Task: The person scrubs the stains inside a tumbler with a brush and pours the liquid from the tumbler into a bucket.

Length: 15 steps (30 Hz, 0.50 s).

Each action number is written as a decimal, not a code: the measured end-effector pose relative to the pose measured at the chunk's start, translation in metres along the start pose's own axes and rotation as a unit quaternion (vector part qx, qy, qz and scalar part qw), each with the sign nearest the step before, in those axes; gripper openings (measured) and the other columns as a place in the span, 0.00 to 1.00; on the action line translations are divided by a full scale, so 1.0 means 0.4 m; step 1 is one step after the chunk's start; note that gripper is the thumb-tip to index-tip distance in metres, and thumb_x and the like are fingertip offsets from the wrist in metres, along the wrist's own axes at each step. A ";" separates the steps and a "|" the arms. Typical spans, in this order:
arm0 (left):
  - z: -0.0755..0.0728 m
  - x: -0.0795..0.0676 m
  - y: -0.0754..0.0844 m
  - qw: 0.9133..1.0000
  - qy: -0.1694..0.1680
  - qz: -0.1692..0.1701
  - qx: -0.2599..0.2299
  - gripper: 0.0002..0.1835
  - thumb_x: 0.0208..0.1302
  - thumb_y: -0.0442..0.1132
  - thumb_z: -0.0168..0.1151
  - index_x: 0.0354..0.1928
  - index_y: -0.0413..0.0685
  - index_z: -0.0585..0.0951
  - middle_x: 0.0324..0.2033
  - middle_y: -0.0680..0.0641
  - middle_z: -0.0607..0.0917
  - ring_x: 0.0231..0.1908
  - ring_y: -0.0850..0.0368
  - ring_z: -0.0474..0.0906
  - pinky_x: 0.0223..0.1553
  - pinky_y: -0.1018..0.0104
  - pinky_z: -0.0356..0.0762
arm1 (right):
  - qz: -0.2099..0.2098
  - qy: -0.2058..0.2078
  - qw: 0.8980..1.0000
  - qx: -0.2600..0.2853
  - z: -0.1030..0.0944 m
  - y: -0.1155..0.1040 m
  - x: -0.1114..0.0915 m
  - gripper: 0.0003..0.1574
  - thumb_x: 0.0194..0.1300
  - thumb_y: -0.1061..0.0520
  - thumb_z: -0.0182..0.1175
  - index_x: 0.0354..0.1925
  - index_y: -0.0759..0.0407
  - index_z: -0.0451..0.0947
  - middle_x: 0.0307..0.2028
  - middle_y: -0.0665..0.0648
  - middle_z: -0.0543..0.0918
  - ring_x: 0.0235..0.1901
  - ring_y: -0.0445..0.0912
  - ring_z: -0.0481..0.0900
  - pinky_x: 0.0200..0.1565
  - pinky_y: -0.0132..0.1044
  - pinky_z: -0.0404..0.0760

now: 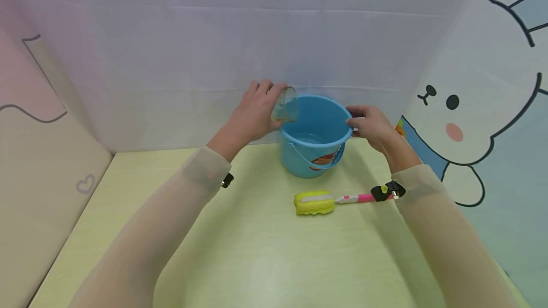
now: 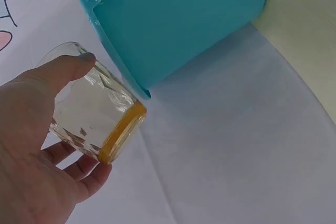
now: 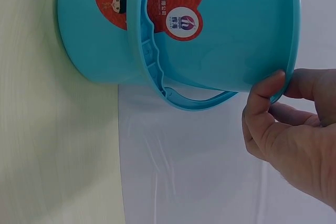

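A blue plastic bucket (image 1: 310, 158) stands upright at the back of the table, its handle hanging down over a red label. My left hand (image 1: 257, 110) grips a clear glass cup (image 2: 89, 108), tipped on its side at the bucket's left rim with its mouth toward the bucket. The cup has an amber base, seen in the left wrist view. My right hand (image 1: 371, 125) pinches the bucket's right rim between thumb and fingers (image 3: 262, 100). In front of the bucket lies a yellow sponge brush (image 1: 314, 203) with a pink and white handle, its end hidden behind the right wrist.
The pale wooden table (image 1: 265, 255) meets a white cloth backdrop (image 1: 192, 61) just behind the bucket. A printed cartoon panel (image 1: 492, 122) stands along the right side, and another panel (image 1: 43, 165) borders the left.
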<state>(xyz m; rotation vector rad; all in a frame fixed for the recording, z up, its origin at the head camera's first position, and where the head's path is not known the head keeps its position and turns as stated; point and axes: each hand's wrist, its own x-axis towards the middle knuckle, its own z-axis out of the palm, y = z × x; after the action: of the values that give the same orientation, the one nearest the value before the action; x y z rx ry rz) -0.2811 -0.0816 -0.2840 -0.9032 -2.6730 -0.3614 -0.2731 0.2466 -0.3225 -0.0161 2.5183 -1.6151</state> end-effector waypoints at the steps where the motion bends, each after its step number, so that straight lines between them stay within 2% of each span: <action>1: 0.001 -0.001 -0.001 1.000 -0.002 -0.004 -0.012 0.49 0.62 0.48 0.80 0.79 0.47 0.64 0.62 0.40 0.72 0.58 0.41 0.64 0.58 0.49 0.72 | 0.000 0.000 1.000 -0.001 -0.001 0.000 0.000 0.38 0.84 0.62 0.49 0.83 0.66 0.50 0.76 0.71 0.62 0.70 0.65 0.72 0.57 0.44 0.85; 6: 0.010 -0.010 -0.010 0.997 0.004 -0.026 -0.079 0.49 0.61 0.48 0.81 0.78 0.46 0.64 0.65 0.40 0.71 0.62 0.40 0.64 0.63 0.49 0.72 | 0.001 -0.001 1.000 -0.002 -0.001 0.001 0.000 0.38 0.84 0.62 0.49 0.84 0.65 0.50 0.76 0.71 0.63 0.70 0.64 0.72 0.60 0.47 0.83; 10: 0.015 -0.024 -0.018 0.990 0.017 -0.041 -0.131 0.48 0.61 0.48 0.81 0.78 0.45 0.64 0.67 0.40 0.71 0.67 0.39 0.63 0.65 0.48 0.73 | 0.000 -0.005 1.000 -0.003 -0.002 0.002 0.000 0.39 0.85 0.61 0.49 0.84 0.65 0.48 0.77 0.71 0.61 0.70 0.64 0.71 0.62 0.51 0.80; 15: 0.018 -0.053 -0.021 0.981 0.035 -0.059 -0.180 0.50 0.60 0.47 0.81 0.78 0.42 0.63 0.69 0.40 0.70 0.70 0.41 0.62 0.67 0.48 0.71 | -0.002 -0.005 1.000 -0.002 -0.003 0.001 0.001 0.38 0.85 0.62 0.49 0.84 0.65 0.49 0.77 0.71 0.61 0.70 0.63 0.72 0.61 0.49 0.82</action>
<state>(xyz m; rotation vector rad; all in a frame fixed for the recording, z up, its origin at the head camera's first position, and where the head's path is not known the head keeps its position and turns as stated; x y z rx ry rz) -0.2718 -0.0973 -0.2993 -0.8070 -2.6481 -0.9095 -0.2735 0.2479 -0.3223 -0.0288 2.5144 -1.6083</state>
